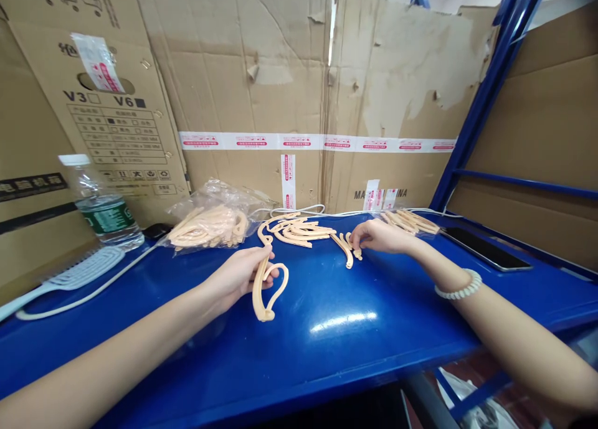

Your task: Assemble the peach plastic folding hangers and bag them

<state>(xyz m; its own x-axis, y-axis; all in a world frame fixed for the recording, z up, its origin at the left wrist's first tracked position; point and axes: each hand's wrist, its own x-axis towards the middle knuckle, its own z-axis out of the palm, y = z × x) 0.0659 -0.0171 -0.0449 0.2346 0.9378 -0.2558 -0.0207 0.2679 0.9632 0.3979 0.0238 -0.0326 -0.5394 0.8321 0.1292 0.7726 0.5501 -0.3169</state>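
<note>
My left hand [240, 278] is closed around a beige curved plastic piece [258, 298], held tilted above the blue table; a thin loop curves off its right side. My right hand [380, 236] reaches farther back, its fingers bent together at a small beige plastic piece [357, 253]. The fingertips partly hide what they pinch. Just left of them lies a longer beige strip [344, 251]. Between the hands, toward the back, a loose pile of curved beige pieces [299, 231] rests on the table.
A clear bag of beige pieces [210, 226] lies at back left, another bundle [408, 221] at back right. A phone [486, 248], a water bottle [108, 214], a hairbrush [84, 270] and a white cable [100, 292] are on the blue table [299, 367]. Cardboard walls [252, 93] stand behind.
</note>
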